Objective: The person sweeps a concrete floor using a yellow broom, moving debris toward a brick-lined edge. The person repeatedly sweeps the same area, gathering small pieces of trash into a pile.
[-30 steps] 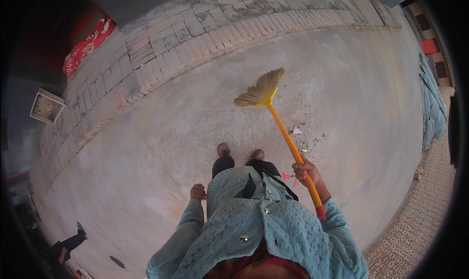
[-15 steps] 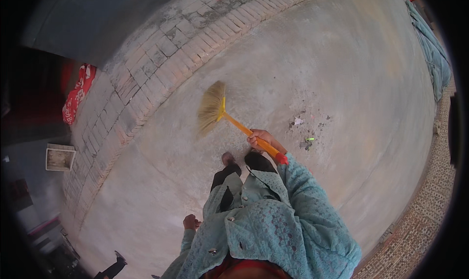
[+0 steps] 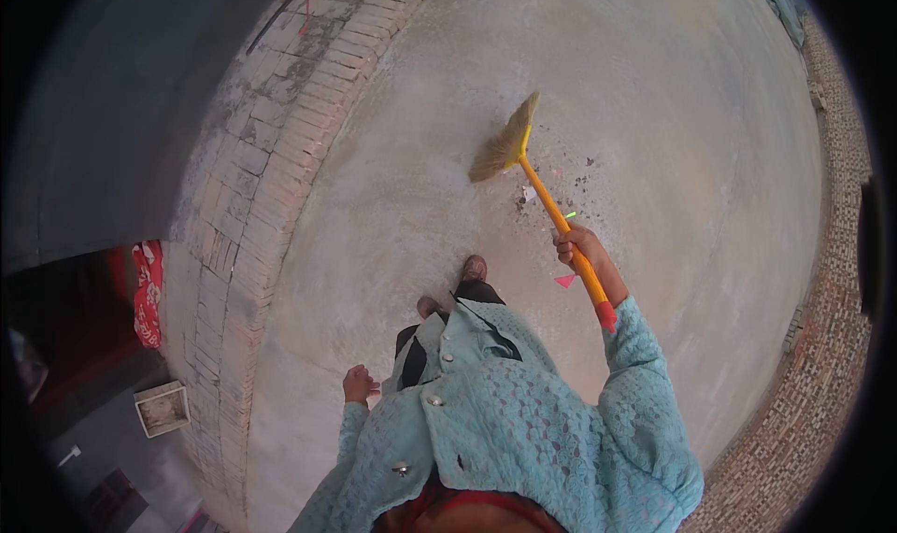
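My right hand (image 3: 581, 245) is wrapped round the orange handle of a broom (image 3: 547, 192), near its red end. The fan of straw-coloured bristles (image 3: 500, 153) lies ahead on the grey concrete, beside a scatter of dark crumbs and litter. In that litter are a pale scrap (image 3: 529, 194), a bright green piece (image 3: 570, 215) by the handle, and a pink scrap (image 3: 564, 280) below my right hand. My left hand (image 3: 358, 384) hangs at my left side, holding nothing, its fingers loosely bent and a little apart.
A raised brick edge (image 3: 290, 169) runs along the left. Beyond it are a red patterned cloth or bag (image 3: 148, 295) and a square whitish box (image 3: 162, 410). A strip of small patterned tiles (image 3: 822, 318) borders the right. My shoes (image 3: 475, 269) stand on the concrete.
The broom has swung from the left to the right and forward, its bristles now by the litter. My right hand has moved outward with it. My view has turned, and my feet have stepped.
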A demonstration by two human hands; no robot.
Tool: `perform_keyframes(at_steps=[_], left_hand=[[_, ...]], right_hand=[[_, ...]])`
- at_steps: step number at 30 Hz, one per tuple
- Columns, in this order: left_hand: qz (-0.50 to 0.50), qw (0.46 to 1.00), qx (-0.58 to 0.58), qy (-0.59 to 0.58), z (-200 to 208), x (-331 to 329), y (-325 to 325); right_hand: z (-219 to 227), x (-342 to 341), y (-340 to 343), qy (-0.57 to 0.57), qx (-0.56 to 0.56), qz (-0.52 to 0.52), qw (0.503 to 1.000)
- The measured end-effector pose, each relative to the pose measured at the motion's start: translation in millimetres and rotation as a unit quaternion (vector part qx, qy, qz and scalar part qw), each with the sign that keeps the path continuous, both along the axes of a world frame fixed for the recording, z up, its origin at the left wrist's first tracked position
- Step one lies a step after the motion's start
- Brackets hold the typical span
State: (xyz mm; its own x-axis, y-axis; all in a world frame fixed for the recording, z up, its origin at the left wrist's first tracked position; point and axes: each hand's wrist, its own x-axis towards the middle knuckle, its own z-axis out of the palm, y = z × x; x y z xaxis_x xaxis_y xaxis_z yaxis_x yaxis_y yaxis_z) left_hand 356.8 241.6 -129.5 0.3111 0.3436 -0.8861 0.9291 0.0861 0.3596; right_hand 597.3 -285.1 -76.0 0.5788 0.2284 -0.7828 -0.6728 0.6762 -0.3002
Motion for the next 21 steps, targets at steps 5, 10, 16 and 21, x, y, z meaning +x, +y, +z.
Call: perform_keyframes(at_steps=[5, 10, 16, 21], left_hand=[[-0.068, 0.998, 0.004, 0.012, 0.1, 41.5, 6.4], [-0.162, 0.985, 0.011, 0.063, 5.5, 103.7, -2.9], [-0.259, 0.965, 0.002, 0.049, -22.2, 187.5, 2.1], [-0.305, 0.951, -0.021, 0.042, -39.0, 247.6, 3.7]], right_hand=[[72.8, -97.9, -18.1, -0.008, -0.055, -0.123, 0.991], [105.9, -169.7, 16.1, 0.065, -0.188, -0.216, 0.956], [80.0, -208.1, 17.1, 0.177, -0.267, -0.254, 0.913], [-11.4, -228.7, -9.2, 0.261, -0.129, -0.32, 0.902]])
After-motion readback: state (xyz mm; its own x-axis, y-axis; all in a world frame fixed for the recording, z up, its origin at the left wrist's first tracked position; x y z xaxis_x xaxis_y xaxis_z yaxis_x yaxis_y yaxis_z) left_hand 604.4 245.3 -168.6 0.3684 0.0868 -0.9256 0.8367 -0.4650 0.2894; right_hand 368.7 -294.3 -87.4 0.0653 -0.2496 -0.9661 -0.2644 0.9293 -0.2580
